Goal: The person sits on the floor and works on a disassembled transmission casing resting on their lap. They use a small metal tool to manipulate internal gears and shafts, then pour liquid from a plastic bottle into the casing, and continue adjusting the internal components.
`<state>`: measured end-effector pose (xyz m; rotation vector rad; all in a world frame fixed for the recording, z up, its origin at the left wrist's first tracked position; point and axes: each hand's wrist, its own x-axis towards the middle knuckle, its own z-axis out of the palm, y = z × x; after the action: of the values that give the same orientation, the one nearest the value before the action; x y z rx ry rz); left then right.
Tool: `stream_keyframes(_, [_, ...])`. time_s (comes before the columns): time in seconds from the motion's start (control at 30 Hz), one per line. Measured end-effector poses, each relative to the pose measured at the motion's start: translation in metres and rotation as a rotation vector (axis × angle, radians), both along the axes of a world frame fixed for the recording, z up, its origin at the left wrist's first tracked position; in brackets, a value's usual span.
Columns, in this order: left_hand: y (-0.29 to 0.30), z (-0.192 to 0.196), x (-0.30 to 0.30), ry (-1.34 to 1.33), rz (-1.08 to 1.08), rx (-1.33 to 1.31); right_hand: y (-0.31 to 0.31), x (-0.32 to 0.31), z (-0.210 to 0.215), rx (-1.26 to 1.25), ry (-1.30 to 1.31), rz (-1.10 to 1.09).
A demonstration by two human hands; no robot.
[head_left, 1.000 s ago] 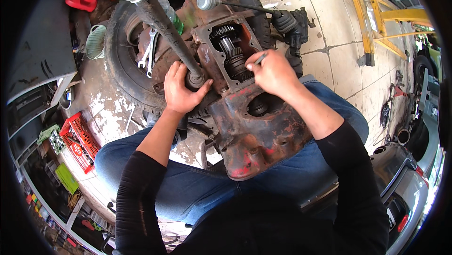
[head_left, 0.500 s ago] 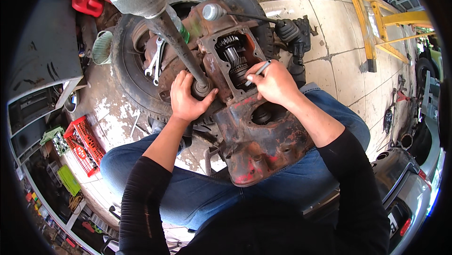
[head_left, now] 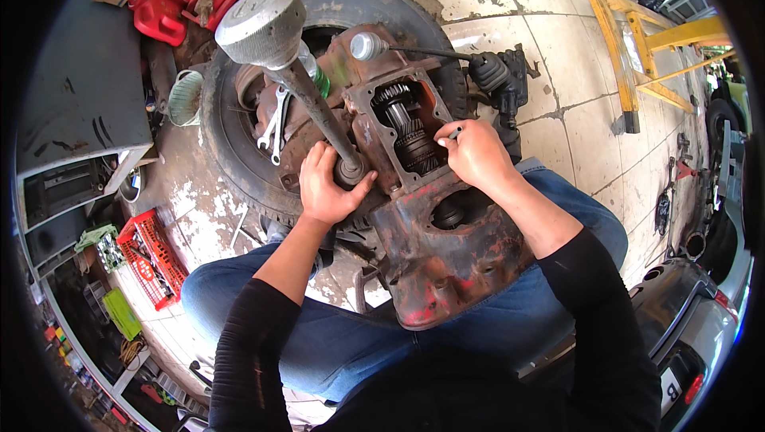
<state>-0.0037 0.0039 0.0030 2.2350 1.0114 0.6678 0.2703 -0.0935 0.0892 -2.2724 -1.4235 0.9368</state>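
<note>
A rusty cast-iron gearbox housing (head_left: 454,261) lies between my legs, its top opening showing gears on a shaft (head_left: 410,137). My right hand (head_left: 482,157) pinches a slim grey pen-like rod (head_left: 456,133) at the right rim of this opening; part of the rod is hidden by the fingers. My left hand (head_left: 331,193) rests with thumb and fingers spread round the round base (head_left: 351,169) of an upright steel shaft. That shaft carries a wide silver drum-shaped head (head_left: 263,29). Two wrenches (head_left: 275,125) lie left of the shaft.
A large tire (head_left: 223,145) lies under the far part of the housing. Lever linkage with a rubber boot (head_left: 488,73) stands at the right, near a yellow metal frame (head_left: 629,57). Red crate (head_left: 151,261), metal cabinet (head_left: 72,97) and red jugs (head_left: 159,17) are at the left.
My right hand has shifted from over the gear opening to its right rim, uncovering more of the gears. The left hand stays at the shaft base. The whole view has shifted slightly.
</note>
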Motion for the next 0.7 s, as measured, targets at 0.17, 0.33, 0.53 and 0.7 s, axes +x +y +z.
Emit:
stream_keyframes(0.17, [0.000, -0.002, 0.000, 0.002, 0.001, 0.005, 0.004, -0.015, 0.013, -0.104, 0.278, -0.122])
stream_keyframes(0.33, [-0.001, -0.002, 0.000, 0.008, 0.005, 0.006, 0.005, -0.003, 0.006, -0.132, 0.205, -0.196])
stream_keyframes(0.53, [-0.001, -0.001, 0.000, -0.008, 0.010, 0.015, 0.003, -0.017, 0.018, -0.101, 0.243, -0.094])
stream_keyframes(0.7, [-0.001, 0.010, 0.002, 0.022, 0.009, -0.020, 0.002, 0.000, -0.003, 0.104, 0.049, -0.033])
